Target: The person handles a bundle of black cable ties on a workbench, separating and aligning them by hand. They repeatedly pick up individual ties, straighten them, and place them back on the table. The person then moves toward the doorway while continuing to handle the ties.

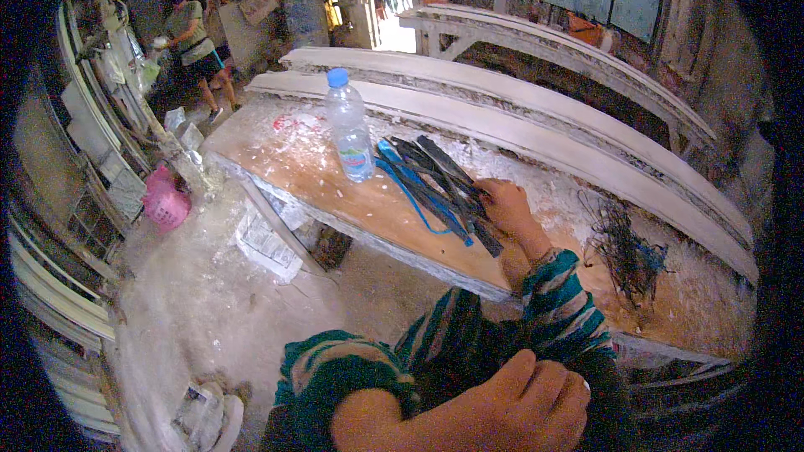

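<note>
My right hand [507, 206] reaches over the wooden bench [314, 163], its fingers closed at the edge of a bundle of flat black strips [440, 172]. They appear to pinch one of the strips, though the fingertips are partly hidden. A blue strap [416, 204] lies among the strips and loops along their near side. Low in the view and close to me, my left hand [536, 406] has its fingers curled in; whether it holds anything is hidden. Left of the bundle stands an upright clear plastic bottle [350, 138] with a blue cap.
A tangle of thin black strands [628, 251] lies on the bench at right. Long white-coated boards [502, 109] run along its far side, and another bench [536, 29] stands behind. A pink basket [166, 201] is on the dusty floor. A person [197, 46] stands far left.
</note>
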`<state>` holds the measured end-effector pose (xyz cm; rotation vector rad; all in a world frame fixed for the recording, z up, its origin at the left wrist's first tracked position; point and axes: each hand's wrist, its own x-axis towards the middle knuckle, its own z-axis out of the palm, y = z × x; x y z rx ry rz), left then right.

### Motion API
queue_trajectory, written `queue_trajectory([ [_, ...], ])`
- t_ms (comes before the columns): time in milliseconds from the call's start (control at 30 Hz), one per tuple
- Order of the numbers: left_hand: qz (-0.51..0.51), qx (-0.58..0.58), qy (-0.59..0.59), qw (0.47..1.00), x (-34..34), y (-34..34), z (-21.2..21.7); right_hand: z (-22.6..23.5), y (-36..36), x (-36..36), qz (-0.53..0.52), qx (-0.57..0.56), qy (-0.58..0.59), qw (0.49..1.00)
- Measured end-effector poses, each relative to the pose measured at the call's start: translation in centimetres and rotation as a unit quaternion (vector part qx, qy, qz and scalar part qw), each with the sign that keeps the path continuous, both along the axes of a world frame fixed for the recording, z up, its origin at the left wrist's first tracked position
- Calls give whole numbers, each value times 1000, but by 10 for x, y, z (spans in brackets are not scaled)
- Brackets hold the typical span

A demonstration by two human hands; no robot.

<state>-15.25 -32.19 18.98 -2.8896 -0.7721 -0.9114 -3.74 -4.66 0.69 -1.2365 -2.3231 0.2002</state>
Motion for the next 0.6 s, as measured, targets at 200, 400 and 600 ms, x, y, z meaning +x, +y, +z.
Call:
queue_trajectory([
  [200, -101, -171, 161, 967, -9, 38, -46, -16, 8, -3, -114, -77, -104, 985],
  [400, -181, -395, 8, 901, -14, 107, -116, -25, 4, 1, -146, 7, 14, 989],
  [600, -6, -469, -407, 784, -8, 199, -188, -9, -38, 27, -136, 37, 335, 932],
])
